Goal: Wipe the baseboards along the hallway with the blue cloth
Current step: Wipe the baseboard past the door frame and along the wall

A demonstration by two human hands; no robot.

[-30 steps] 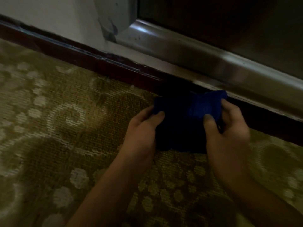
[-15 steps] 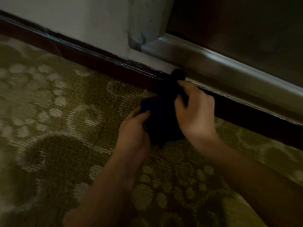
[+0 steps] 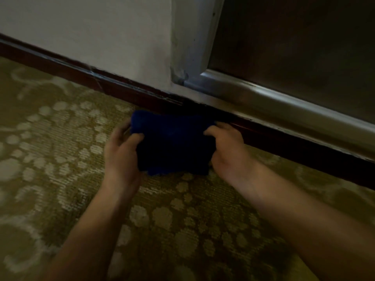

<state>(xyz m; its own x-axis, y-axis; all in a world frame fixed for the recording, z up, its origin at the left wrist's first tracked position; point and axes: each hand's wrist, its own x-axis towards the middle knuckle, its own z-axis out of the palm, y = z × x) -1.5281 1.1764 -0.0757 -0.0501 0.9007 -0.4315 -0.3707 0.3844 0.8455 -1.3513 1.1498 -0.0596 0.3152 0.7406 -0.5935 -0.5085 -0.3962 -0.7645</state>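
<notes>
both hands (image 3: 121,153) (thumbs on top) grip blue cloth (image 3: 172,142)

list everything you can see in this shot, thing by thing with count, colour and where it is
blue cloth: one, dark blue, bunched on the carpet in front of the baseboard, held at both ends
baseboard: one run, dark reddish brown, along the foot of the wall from upper left to lower right
carpet: one, olive gold with a pale scroll and dot pattern, covering the floor
wall: one, off-white, above the baseboard on the left, scuffed at its corner
metal trim: one strip, silvery, along the bottom of the dark panel at right
dark panel: one, dark brown, upper right
left hand: one, grips the cloth's left end
right hand: one, grips the cloth's right end
</notes>
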